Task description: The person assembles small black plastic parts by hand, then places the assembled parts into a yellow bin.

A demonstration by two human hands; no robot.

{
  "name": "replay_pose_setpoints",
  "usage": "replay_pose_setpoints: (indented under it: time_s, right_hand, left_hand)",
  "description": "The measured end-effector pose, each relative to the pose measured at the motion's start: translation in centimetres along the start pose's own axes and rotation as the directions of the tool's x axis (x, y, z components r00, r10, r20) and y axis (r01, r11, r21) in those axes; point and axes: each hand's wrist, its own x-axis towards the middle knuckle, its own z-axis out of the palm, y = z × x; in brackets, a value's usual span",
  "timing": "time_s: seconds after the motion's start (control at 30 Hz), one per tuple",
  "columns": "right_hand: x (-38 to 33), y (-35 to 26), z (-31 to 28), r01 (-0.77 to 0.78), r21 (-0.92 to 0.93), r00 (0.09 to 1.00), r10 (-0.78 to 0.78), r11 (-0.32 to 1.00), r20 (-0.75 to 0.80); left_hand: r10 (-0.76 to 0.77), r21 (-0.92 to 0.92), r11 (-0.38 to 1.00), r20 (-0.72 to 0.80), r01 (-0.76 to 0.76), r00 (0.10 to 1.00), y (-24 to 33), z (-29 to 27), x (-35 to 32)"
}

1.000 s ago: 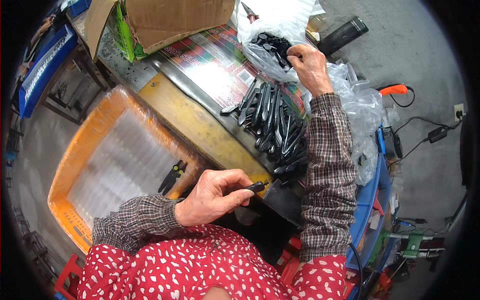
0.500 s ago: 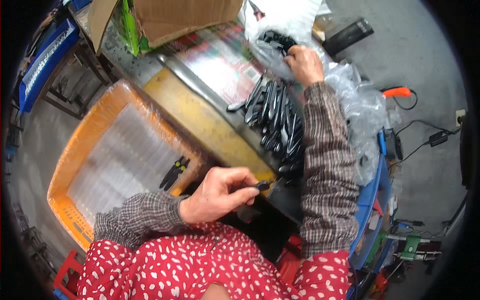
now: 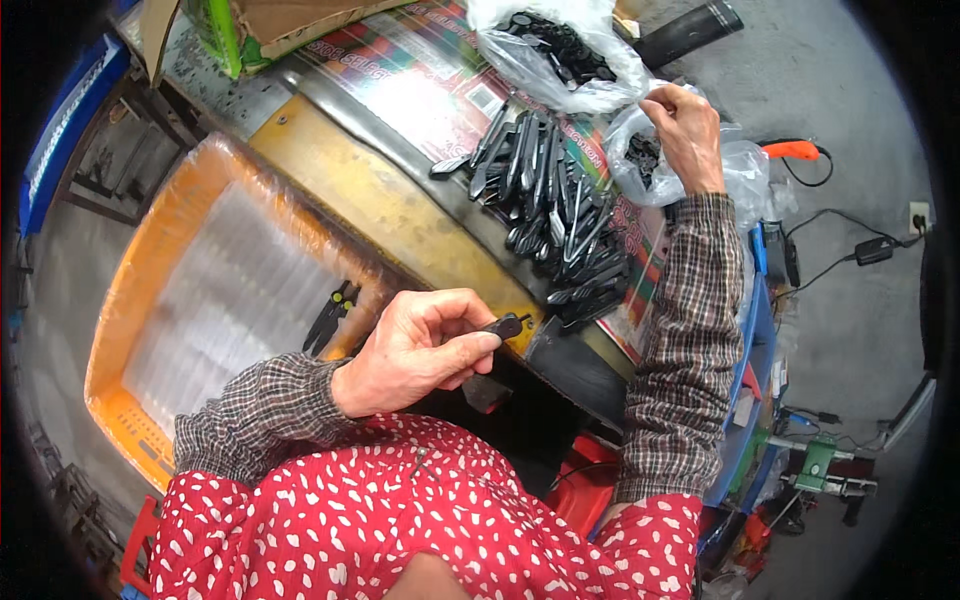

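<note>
While the left hand [image 3: 420,350] is pinching a small black clip [image 3: 503,326] above the table [image 3: 390,205], the right hand [image 3: 688,135] is gripping a clear plastic bag [image 3: 640,160].

Small clip part [image 3: 505,326] pinched in left hand [image 3: 420,350]: matt black plastic. Pile of clips [image 3: 560,215] on table [image 3: 390,210]: dark plastic with dull grey metal gleam. Bags [image 3: 560,60]: thin clear glossy plastic, crinkled. Crate [image 3: 130,300]: orange plastic, lined with shiny film. Table edge: worn yellowish metal. Sleeves: woven checked cloth.
</note>
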Motion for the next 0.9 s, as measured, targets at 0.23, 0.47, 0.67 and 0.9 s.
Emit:
replay_pose_setpoints:
  time_s: [0.23,0.47,0.67,0.9]
  right_hand:
    - [-2.3,3.0,-0.1,-0.151,0.129,0.988,0.145,0.980,0.060]
    - [0.2,0.7,0.8,0.038,0.128,0.999,-0.040,0.991,0.014]
    - [3.0,-1.0,3.5,0.072,0.152,0.997,-0.070,0.986,-0.021]
    - [5.6,-3.6,6.0,0.100,0.030,0.995,-0.100,0.995,-0.001]
  left_hand:
    - [-0.030,0.036,0.999,-0.029,0.031,0.999,0.0,0.4,0.2]
    - [-0.016,0.019,1.000,-0.042,0.016,0.999,0.4,0.2,0.8]
    - [-0.015,0.029,0.999,-0.020,0.016,1.000,0.2,0.1,0.4]
    - [-0.007,0.008,1.000,-0.008,0.007,1.000,0.0,0.1,0.0]
